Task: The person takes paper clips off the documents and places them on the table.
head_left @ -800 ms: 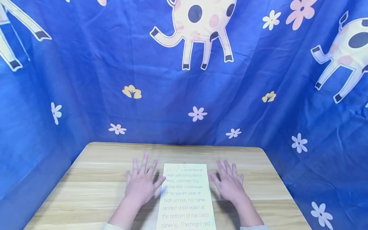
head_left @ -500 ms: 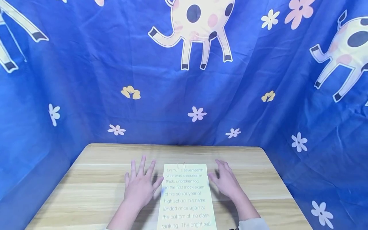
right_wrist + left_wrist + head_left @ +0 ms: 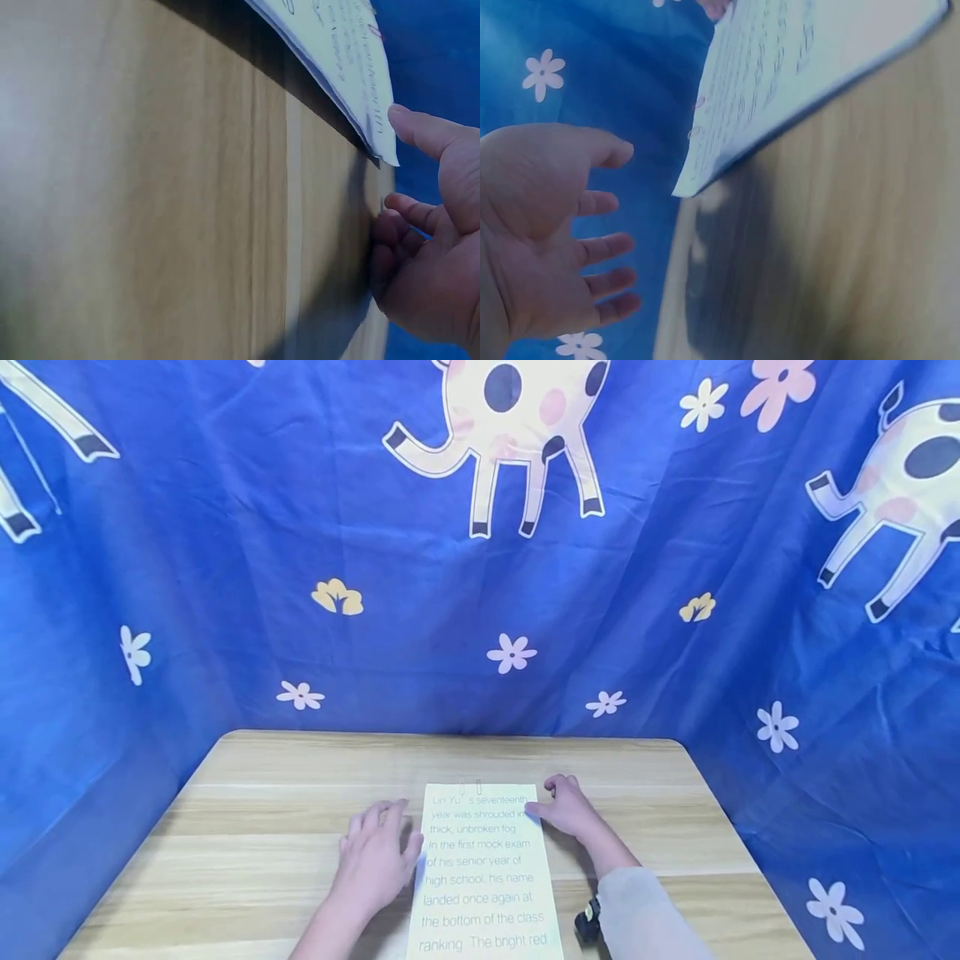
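Note:
A stack of printed sheets [image 3: 483, 877] lies on the wooden table, with paper clips [image 3: 478, 787] at its top edge. Beside its left edge is my left hand [image 3: 371, 864], fingers loosely bent and holding nothing; the left wrist view shows its palm [image 3: 536, 217] apart from the paper. At the upper right corner of the sheets, my right hand [image 3: 573, 810] has its thumb overlapping the paper in the head view. In the right wrist view the thumb [image 3: 424, 131] is right at the corner, while the other fingers bend below it with a gap between.
A wooden table [image 3: 247, 843] carries the stack. Blue cloth [image 3: 420, 677] printed with flowers and spotted animals hangs behind and at both sides. A black device [image 3: 588, 920] sits by the right sleeve [image 3: 645, 914].
My right hand has turned sideways and moved left to the stack's top right corner, its fingers bending. My left hand has drawn slightly back, its spread fingers now closer together and bent.

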A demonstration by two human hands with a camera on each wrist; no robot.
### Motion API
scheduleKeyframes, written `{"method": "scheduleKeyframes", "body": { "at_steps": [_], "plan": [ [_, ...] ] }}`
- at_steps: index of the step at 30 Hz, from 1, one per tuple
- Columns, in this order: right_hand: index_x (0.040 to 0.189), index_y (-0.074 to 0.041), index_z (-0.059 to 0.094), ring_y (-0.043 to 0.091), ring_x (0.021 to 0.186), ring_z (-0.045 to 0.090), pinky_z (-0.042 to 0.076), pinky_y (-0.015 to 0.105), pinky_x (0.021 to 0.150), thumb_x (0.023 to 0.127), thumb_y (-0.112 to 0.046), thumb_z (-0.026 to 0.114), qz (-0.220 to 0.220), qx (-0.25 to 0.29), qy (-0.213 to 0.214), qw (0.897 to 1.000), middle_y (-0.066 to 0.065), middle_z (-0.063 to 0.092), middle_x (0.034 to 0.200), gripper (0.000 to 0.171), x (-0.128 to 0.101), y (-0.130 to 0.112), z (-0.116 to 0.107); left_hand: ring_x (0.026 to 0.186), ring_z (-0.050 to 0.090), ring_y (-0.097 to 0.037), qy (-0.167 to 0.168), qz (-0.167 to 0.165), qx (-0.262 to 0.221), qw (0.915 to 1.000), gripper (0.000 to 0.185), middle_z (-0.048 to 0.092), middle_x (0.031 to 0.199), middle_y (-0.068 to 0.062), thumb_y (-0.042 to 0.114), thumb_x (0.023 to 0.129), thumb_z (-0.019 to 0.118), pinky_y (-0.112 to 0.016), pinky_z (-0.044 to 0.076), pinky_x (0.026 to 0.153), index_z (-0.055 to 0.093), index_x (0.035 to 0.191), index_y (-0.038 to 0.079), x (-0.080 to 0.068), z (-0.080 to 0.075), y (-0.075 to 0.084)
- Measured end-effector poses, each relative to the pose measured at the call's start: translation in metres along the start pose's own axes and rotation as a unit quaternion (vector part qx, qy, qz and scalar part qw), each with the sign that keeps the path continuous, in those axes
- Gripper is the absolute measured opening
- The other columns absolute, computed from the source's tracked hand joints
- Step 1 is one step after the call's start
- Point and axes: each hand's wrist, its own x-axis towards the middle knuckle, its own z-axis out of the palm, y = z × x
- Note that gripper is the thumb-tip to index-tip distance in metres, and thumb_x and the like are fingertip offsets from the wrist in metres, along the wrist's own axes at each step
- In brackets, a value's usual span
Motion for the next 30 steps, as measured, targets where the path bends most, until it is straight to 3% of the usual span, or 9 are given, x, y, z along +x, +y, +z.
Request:
{"method": "scheduleKeyframes", "body": {
  "at_steps": [3, 7, 12, 17, 25, 30],
  "plan": [
    [0.140, 0.003, 0.060, 0.040, 0.124, 0.065, 0.054, 0.058, 0.113, 0.088, -0.037, 0.089, 0.013, -0.001, -0.006, 1.000, 0.023, 0.057, 0.134, 0.072, 0.007, -0.003, 0.006, 0.142, 0.050, -0.050, -0.017, -0.021, -0.050, 0.9984, 0.063, 0.057, 0.154, -0.027, 0.034, 0.103, 0.071, -0.072, 0.045, 0.112, 0.053, 0.156, 0.006, 0.000, 0.003, 0.003],
    [0.136, 0.000, 0.061, 0.036, 0.118, 0.065, 0.056, 0.055, 0.109, 0.085, -0.041, 0.091, 0.028, -0.027, -0.004, 0.999, 0.021, 0.057, 0.132, 0.071, 0.013, -0.010, 0.012, 0.137, 0.055, -0.044, -0.026, -0.036, -0.081, 0.9957, 0.061, 0.061, 0.150, -0.024, 0.031, 0.102, 0.072, -0.068, 0.046, 0.114, 0.055, 0.155, 0.006, 0.001, 0.007, 0.007],
    [0.131, -0.001, 0.063, 0.031, 0.107, 0.062, 0.056, 0.052, 0.099, 0.081, -0.037, 0.095, 0.044, -0.059, -0.004, 0.997, 0.017, 0.058, 0.126, 0.069, 0.017, -0.020, 0.016, 0.138, 0.056, -0.044, -0.028, -0.028, -0.089, 0.9953, 0.057, 0.066, 0.146, -0.020, 0.027, 0.102, 0.072, -0.068, 0.046, 0.115, 0.057, 0.152, 0.005, 0.001, 0.011, 0.008],
    [0.135, 0.004, 0.061, 0.037, 0.116, 0.063, 0.057, 0.056, 0.108, 0.082, -0.029, 0.094, 0.047, -0.063, -0.015, 0.997, 0.022, 0.060, 0.131, 0.071, 0.017, -0.030, 0.016, 0.140, 0.056, -0.045, -0.030, -0.021, -0.084, 0.9958, 0.056, 0.064, 0.149, -0.021, 0.025, 0.101, 0.072, -0.068, 0.044, 0.117, 0.058, 0.152, 0.005, 0.002, 0.013, 0.007],
    [0.129, 0.000, 0.053, 0.034, 0.105, 0.071, 0.060, 0.055, 0.102, 0.084, -0.007, 0.089, 0.053, 0.003, -0.026, 0.998, 0.020, 0.073, 0.112, 0.057, 0.012, -0.039, 0.018, 0.137, 0.057, -0.045, -0.035, -0.020, -0.080, 0.9959, 0.056, 0.065, 0.149, -0.021, 0.025, 0.101, 0.072, -0.066, 0.046, 0.116, 0.058, 0.152, 0.005, 0.003, 0.017, 0.006],
    [0.117, 0.003, 0.062, 0.029, 0.097, 0.069, 0.063, 0.048, 0.095, 0.083, 0.000, 0.085, 0.070, 0.067, -0.020, 0.995, 0.016, 0.073, 0.106, 0.041, 0.012, -0.037, 0.021, 0.133, 0.059, -0.043, -0.037, -0.019, -0.073, 0.9965, 0.055, 0.066, 0.146, -0.019, 0.025, 0.101, 0.073, -0.066, 0.047, 0.113, 0.059, 0.150, 0.005, 0.008, 0.017, 0.006]
  ]
}}
